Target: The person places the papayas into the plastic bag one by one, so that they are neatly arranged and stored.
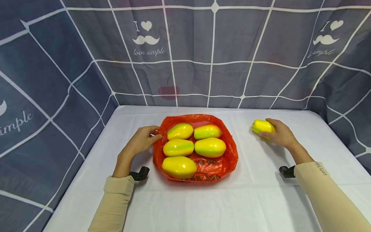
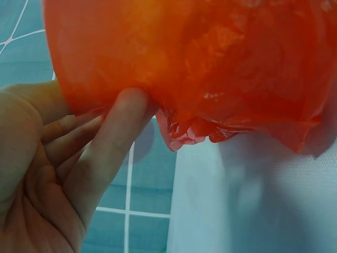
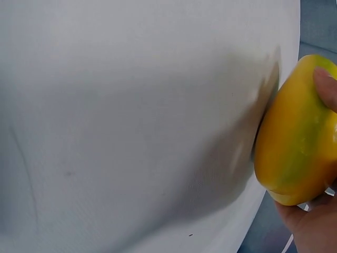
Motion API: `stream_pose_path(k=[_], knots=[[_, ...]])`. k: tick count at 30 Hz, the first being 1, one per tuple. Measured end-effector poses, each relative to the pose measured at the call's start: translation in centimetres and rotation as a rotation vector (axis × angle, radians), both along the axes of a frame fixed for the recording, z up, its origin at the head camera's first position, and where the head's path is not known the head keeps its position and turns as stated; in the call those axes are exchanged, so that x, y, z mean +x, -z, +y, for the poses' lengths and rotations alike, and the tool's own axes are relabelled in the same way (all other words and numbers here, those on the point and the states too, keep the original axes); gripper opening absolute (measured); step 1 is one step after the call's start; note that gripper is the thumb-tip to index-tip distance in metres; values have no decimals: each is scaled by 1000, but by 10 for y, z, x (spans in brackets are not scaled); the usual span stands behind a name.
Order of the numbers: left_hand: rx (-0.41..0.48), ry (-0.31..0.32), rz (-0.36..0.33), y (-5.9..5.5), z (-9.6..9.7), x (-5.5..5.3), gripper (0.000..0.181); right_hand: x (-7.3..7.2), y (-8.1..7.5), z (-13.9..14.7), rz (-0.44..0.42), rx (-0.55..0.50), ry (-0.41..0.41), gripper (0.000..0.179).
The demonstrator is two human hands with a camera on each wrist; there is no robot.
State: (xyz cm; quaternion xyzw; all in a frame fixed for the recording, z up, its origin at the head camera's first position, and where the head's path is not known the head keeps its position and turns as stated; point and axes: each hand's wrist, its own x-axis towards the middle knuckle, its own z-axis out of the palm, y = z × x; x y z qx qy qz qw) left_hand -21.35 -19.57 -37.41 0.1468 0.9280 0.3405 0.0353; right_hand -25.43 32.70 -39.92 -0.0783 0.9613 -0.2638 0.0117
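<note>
A red plastic bag point(image 1: 223, 164) stands with its mouth spread wide on the white table. Several yellow-green papayas point(image 1: 178, 167) lie inside, grouped toward its left and far side. At the bag's left rim is my left hand point(image 1: 142, 139); in the left wrist view its thumb and fingers pinch the thin red plastic point(image 2: 210, 68). Off to the right, my right hand point(image 1: 280, 132) grips another papaya point(image 1: 262, 126) from its right side. The right wrist view shows this papaya point(image 3: 295, 137) between thumb and fingers, close to the tabletop; whether it touches is unclear.
A white cloth point(image 1: 208, 206) covers the table. Dark grey curtains point(image 1: 191, 77) with white grid lines hang behind it and at both sides. A black wrist mount point(image 1: 140, 174) sits by my left cuff, another black mount point(image 1: 287, 171) by my right.
</note>
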Motion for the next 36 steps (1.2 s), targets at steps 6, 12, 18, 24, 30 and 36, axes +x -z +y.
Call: stream_pose_path(k=[6,12,18,24,30,36], knots=[[6,-1,-5,0,0,1,37,3,-1,-2,9,18,0,77],[9,-3,-11,0,0,0,38,9,-7,-10,26,23,-5,78],[11,-2,-12,-1,0,0,38,15,-21,-22,99,6,-23,72],[15,-1,-7,-2,0,0,37,28,-38,-46,182,-16,-70,65],[15,1,8,-1,0,0,36,40,-54,-73,229,-3,-159,65],[12,12,6,-2,1,1,37,53,-66,-98,369,-29,-241,61]])
